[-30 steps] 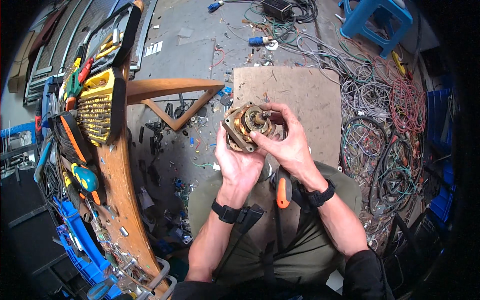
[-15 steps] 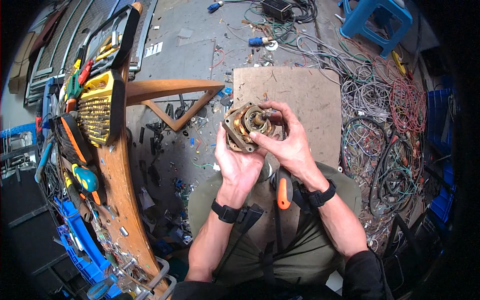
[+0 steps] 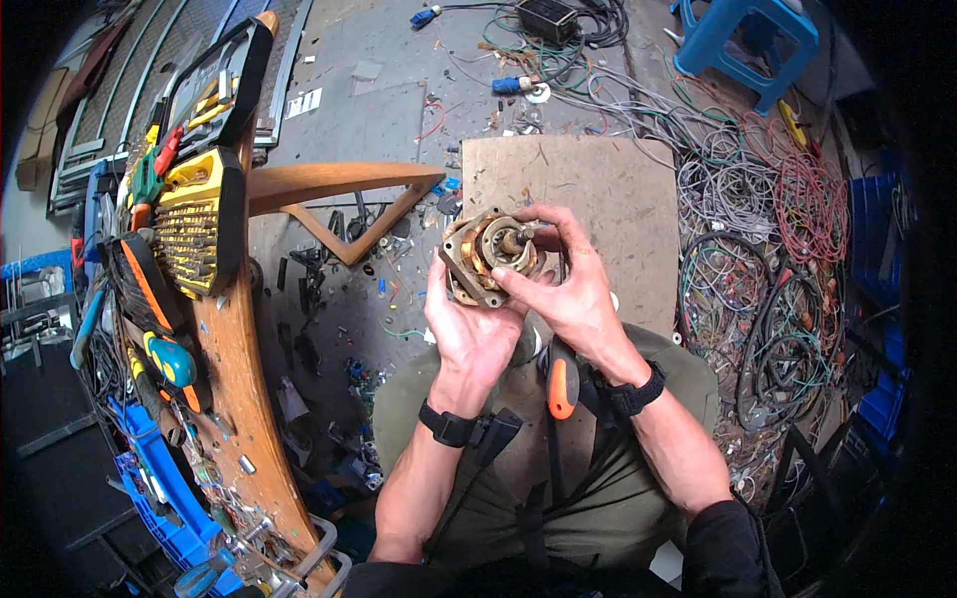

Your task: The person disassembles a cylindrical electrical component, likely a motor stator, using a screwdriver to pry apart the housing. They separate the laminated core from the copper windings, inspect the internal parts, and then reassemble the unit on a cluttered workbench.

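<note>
An opened electric motor is held up above my lap, with a squarish metal stator, copper windings and a shaft end facing up. My left hand cups the stator from below and the left, closed round its edge. On the other side my right hand grips the motor, its thumb on the rim near the windings and its fingers curled round the far side. Part of the motor is hidden by the right fingers. Below my hands, an orange-handled tool rests between my thighs; its working end cannot be seen.
A sheet of cardboard lies on the floor ahead. At left, a wooden bench carries a yellow bit case, screwdrivers and scraps. Tangled wires heap at right, below a blue stool. A wooden frame and loose debris lie beside the bench.
The motor and both hands have shifted very slightly left in the picture. Both hands keep their hold on it.
</note>
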A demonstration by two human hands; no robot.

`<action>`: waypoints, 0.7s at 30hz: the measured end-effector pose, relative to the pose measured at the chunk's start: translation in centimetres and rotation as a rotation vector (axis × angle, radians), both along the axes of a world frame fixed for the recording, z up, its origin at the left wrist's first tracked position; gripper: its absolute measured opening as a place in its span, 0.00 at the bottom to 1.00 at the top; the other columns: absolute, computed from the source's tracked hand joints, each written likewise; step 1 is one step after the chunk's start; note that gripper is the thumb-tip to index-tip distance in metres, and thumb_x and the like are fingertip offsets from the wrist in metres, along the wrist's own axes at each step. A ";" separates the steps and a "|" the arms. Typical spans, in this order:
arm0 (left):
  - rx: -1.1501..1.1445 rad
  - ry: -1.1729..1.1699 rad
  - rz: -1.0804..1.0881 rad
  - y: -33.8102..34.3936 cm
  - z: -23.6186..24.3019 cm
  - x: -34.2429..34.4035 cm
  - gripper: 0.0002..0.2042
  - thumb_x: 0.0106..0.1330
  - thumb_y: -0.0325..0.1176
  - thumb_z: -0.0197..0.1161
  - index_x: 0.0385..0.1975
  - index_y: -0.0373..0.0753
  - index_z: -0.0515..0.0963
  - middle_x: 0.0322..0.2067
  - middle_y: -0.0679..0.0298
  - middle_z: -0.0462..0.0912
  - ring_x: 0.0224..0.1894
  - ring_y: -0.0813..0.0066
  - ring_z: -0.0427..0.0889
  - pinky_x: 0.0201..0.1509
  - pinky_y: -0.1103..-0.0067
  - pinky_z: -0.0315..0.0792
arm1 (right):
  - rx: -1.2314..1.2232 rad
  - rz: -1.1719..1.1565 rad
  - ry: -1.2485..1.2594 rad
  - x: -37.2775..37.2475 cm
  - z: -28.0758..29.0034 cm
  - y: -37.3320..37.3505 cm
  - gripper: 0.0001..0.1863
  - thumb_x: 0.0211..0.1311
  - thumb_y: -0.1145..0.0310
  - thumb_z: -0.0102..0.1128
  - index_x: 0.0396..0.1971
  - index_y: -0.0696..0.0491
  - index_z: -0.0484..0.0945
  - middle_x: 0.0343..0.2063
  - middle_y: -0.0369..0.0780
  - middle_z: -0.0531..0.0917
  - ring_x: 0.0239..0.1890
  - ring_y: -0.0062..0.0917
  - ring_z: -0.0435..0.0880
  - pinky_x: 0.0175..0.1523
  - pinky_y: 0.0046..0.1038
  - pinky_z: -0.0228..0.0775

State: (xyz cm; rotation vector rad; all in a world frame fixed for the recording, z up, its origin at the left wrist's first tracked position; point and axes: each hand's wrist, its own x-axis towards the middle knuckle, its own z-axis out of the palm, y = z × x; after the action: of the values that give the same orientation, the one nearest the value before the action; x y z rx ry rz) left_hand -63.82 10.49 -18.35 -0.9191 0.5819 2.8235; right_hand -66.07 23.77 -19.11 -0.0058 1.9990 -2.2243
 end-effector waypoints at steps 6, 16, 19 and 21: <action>-0.003 -0.009 0.001 0.0 -0.2 0.1 0.29 0.81 0.58 0.43 0.70 0.45 0.70 0.66 0.59 0.76 0.67 0.58 0.75 0.72 0.49 0.70 | 0.060 0.023 -0.012 -0.2 0.1 0.2 0.31 0.55 0.67 0.79 0.60 0.55 0.80 0.54 0.40 0.84 0.55 0.28 0.81 0.64 0.33 0.72; 0.013 -0.028 0.015 0.0 0.1 0.1 0.27 0.82 0.54 0.43 0.67 0.43 0.73 0.64 0.58 0.78 0.66 0.59 0.77 0.77 0.53 0.65 | 0.082 0.040 -0.019 -0.2 0.1 0.2 0.31 0.55 0.67 0.79 0.60 0.56 0.80 0.52 0.43 0.82 0.56 0.31 0.82 0.65 0.34 0.74; 0.009 -0.019 0.006 -0.1 0.0 0.2 0.27 0.81 0.55 0.44 0.68 0.43 0.72 0.64 0.58 0.78 0.67 0.59 0.76 0.77 0.54 0.66 | 0.056 0.039 -0.019 -0.2 0.1 0.2 0.31 0.55 0.68 0.79 0.60 0.56 0.80 0.51 0.44 0.80 0.56 0.32 0.83 0.65 0.34 0.75; 0.011 -0.023 0.009 -0.1 -0.1 0.1 0.27 0.81 0.55 0.44 0.68 0.43 0.72 0.65 0.58 0.78 0.67 0.59 0.76 0.77 0.54 0.66 | 0.038 0.037 -0.021 -0.3 0.2 0.1 0.31 0.55 0.68 0.79 0.60 0.56 0.80 0.52 0.44 0.80 0.57 0.32 0.83 0.65 0.34 0.75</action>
State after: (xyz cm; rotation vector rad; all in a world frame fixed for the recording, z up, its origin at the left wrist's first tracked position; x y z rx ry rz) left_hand -63.69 10.36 -18.43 -0.9536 0.5598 2.8175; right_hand -66.34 23.92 -18.92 -0.0149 2.0133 -2.1543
